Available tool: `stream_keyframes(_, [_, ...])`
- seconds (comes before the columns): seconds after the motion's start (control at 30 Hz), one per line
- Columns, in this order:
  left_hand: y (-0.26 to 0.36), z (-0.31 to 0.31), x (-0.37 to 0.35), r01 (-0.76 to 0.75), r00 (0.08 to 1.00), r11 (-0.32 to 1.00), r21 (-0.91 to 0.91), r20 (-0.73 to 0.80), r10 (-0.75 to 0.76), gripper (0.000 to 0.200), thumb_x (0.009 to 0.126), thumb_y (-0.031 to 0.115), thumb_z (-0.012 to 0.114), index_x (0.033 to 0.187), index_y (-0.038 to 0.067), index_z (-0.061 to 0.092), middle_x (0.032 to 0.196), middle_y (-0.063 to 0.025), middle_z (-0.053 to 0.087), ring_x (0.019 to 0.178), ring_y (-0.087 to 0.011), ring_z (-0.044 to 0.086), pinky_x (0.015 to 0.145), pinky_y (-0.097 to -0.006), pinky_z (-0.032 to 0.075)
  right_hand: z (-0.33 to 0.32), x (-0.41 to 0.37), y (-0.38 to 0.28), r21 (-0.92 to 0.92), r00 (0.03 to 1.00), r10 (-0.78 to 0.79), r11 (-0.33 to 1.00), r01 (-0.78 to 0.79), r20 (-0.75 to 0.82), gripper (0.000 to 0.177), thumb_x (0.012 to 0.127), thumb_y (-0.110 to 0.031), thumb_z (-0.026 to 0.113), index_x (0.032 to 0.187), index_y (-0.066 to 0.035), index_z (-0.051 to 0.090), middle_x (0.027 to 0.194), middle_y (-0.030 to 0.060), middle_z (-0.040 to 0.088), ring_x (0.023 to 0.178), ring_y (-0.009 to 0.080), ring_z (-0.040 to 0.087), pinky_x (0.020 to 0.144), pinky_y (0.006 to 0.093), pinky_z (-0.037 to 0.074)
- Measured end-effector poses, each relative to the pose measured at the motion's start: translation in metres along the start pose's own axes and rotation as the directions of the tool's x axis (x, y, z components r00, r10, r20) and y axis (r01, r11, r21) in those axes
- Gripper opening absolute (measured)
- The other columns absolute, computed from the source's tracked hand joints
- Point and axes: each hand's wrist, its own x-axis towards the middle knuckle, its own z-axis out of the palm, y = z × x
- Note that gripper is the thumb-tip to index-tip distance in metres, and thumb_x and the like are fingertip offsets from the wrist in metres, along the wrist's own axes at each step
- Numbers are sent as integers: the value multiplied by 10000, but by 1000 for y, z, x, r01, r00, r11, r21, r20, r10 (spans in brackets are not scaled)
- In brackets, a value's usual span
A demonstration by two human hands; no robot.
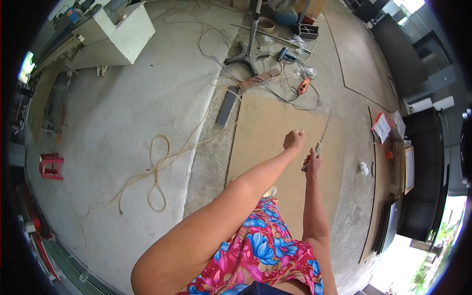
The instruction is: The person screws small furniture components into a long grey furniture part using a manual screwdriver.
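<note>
Head view looked down on one large flat brown board (265, 132) lying on the grey concrete floor (123, 113). The left hand (294, 140) was closed in a fist, with nothing seen in it. The right hand (312, 163) was curled tight around the wrapped handle of one long thin metal blade (324, 129), held above the board and pointing away. One red plastic stool (51, 166) stood far left. Print on one red-and-white packet (381, 128) was too small to read.

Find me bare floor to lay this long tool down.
Bare: the brown board ahead of the left hand and the right hand holding the long tool; also concrete between white cabinet and looped cord. Crowded: cables and tools round the fan stand.
</note>
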Motion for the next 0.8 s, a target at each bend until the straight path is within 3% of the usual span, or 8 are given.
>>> stream_keyframes(0.43, [-1, 67, 186, 244, 952, 969, 41, -201, -231, 364, 913, 394, 518, 944, 76, 691, 945, -170, 683, 894, -372, 653, 750, -470, 523, 58, 212, 25, -286, 948, 180, 953, -101, 264, 270, 887, -323, 635, 855, -90, 502, 600, -8, 497, 457, 91, 483, 404, 249, 409])
stream_keyframes(0.63, [-75, 82, 232, 395, 886, 918, -21, -255, -387, 387, 905, 422, 519, 923, 75, 689, 915, -179, 678, 876, -382, 650, 743, -486, 515, 99, 245, 76, -399, 864, 351, 896, -197, 361, 258, 882, -290, 640, 855, -68, 511, 594, -1, 500, 459, 97, 479, 404, 255, 404])
stream_keyframes(0.8, [-201, 70, 283, 458, 820, 889, 19, -396, -414, 404, 902, 426, 517, 876, 59, 683, 873, -187, 676, 841, -392, 649, 736, -486, 510, 138, 270, 145, -508, 792, 431, 842, -180, 433, 249, 884, -264, 639, 840, -57, 509, 590, 3, 502, 451, 99, 476, 402, 257, 395])
